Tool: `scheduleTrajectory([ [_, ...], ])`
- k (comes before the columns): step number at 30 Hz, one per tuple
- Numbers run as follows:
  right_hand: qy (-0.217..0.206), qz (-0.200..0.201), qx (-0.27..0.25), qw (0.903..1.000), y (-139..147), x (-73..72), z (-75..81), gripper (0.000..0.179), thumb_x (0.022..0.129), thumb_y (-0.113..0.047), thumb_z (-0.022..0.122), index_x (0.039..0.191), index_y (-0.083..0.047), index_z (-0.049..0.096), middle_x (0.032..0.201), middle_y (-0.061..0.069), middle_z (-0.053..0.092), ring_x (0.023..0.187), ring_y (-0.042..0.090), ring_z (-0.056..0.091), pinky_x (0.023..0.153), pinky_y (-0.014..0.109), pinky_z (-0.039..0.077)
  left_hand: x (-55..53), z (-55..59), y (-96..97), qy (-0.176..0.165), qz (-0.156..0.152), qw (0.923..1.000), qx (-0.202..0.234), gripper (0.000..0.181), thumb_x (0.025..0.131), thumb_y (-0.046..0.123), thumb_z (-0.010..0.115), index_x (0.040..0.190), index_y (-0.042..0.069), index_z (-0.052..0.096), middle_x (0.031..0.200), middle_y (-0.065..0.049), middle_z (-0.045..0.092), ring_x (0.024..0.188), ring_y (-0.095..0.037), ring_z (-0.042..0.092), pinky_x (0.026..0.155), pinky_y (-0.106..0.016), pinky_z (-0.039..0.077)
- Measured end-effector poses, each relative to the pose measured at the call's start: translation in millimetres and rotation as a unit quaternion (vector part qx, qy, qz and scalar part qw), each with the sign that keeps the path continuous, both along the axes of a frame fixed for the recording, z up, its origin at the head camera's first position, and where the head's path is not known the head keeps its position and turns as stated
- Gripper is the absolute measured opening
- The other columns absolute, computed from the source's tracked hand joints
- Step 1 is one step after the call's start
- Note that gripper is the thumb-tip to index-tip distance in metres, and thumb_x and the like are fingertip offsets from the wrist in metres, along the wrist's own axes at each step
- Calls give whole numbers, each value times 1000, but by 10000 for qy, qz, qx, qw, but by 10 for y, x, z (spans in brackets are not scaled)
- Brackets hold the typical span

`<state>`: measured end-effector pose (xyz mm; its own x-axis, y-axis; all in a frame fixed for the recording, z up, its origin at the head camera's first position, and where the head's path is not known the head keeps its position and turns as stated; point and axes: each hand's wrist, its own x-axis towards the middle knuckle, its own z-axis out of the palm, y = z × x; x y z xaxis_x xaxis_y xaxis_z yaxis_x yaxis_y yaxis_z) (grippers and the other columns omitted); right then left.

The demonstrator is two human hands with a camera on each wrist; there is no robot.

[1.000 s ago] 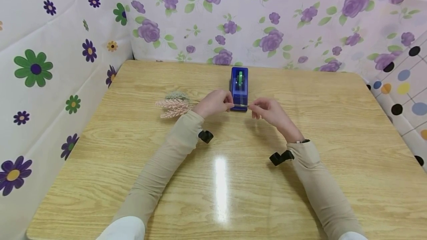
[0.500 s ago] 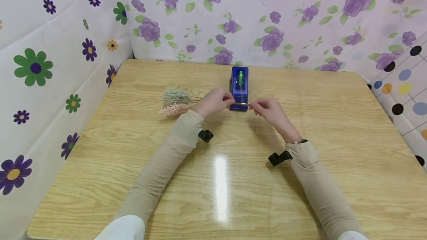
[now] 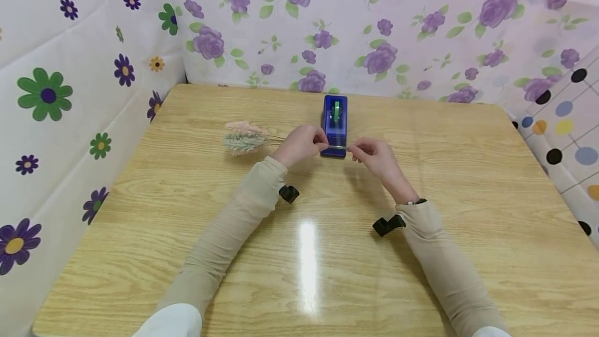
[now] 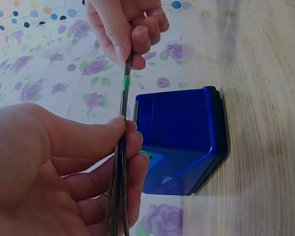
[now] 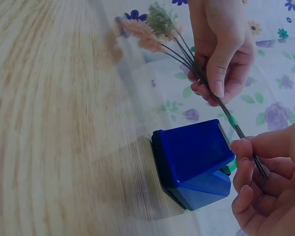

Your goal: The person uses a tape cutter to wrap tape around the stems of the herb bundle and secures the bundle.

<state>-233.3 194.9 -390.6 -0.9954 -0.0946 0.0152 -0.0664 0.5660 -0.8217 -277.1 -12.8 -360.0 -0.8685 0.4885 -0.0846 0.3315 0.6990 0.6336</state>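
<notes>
We see a bundle of artificial grass sprays (image 3: pixel 245 138) held level between two hands, just above the near end of a blue tape dispenser (image 3: pixel 335 125). The fluffy heads, some pale pink and some grey-green, point off to the left over the tabletop (image 3: pixel 353 274); we cannot tell whether they touch it. The thin dark stems (image 4: pixel 117 172) run together through the left hand (image 3: pixel 301 144), which pinches them between thumb and fingers. The right hand (image 3: pixel 376 159) pinches the same stems close to their cut ends, its thumb and forefinger meeting on them and the other fingers curled below.

Between the two hands we find a short band of green tape (image 4: pixel 126 82) lying around the stems. The wrist views show the dispenser's serrated cutter (image 5: pixel 223 134) just beside the stems; we cannot say if they touch. The dispenser stands near the far edge of the tabletop, with a green tape roll (image 3: pixel 336 112) seated in it.

Both forearms wear beige sleeves (image 3: pixel 234 217), and a black mount (image 3: pixel 288 193) sits at each wrist. Behind the tabletop we see a cloth with purple roses (image 3: pixel 381 57), and to the left a white cloth with green and purple flowers (image 3: pixel 47 95).
</notes>
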Motion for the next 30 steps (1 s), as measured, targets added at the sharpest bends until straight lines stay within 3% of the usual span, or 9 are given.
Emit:
scheduleTrajectory([
  [6, 240, -72, 95, 9996, -24, 9, -9, 24, 98, -23, 59, 107, -2, 67, 94, 19, 70, 86, 28, 64, 74, 27, 46, 8, -9, -3, 71, 52, 9999, 87, 9, 94, 14, 63, 97, 6, 67, 93, -8, 65, 81, -17, 56, 73, -28, 45],
  [11, 446, -119, 163, 9988, -21, 8, -16, 21, 96, -19, 60, 108, -4, 68, 100, 18, 72, 87, 26, 66, 73, 26, 48, 13, -13, -12, 234, 20, 9994, 239, 7, 91, 11, 67, 92, 6, 62, 93, -8, 64, 84, -19, 56, 75, -30, 46],
  [14, 553, -136, 156, 9983, -15, 14, -16, 19, 95, -17, 62, 108, -5, 68, 104, 16, 72, 87, 26, 66, 73, 27, 49, 14, -13, -14, 144, -45, 9995, 268, 11, 93, 16, 65, 98, 6, 61, 94, -7, 64, 85, -19, 57, 75, -30, 47],
  [18, 609, -117, 104, 9980, -16, 18, -22, 18, 94, -15, 63, 108, -5, 68, 107, 15, 71, 90, 27, 67, 78, 32, 51, 10, -6, -24, -162, -68, 9998, 27, 25, 101, 26, 52, 103, 3, 64, 87, -6, 61, 70, -13, 51, 63, -24, 41],
  [23, 604, -112, 81, 9981, -20, 9, -40, 18, 94, -12, 62, 109, -3, 68, 108, 16, 70, 94, 28, 66, 82, 33, 50, -7, -11, -51, -544, -149, 9977, -373, 42, 105, 29, 41, 95, -1, 68, 82, -8, 66, 56, -11, 41, 55, -24, 33],
  [30, 287, -84, -80, 9995, -42, 11, -24, 26, 98, -23, 57, 113, -3, 64, 100, 19, 70, 85, 30, 65, 72, 25, 47, -12, -21, -68, -302, -88, 9985, -447, 33, 103, 29, 47, 100, 6, 70, 95, -8, 71, 69, -13, 51, 62, -25, 39],
])
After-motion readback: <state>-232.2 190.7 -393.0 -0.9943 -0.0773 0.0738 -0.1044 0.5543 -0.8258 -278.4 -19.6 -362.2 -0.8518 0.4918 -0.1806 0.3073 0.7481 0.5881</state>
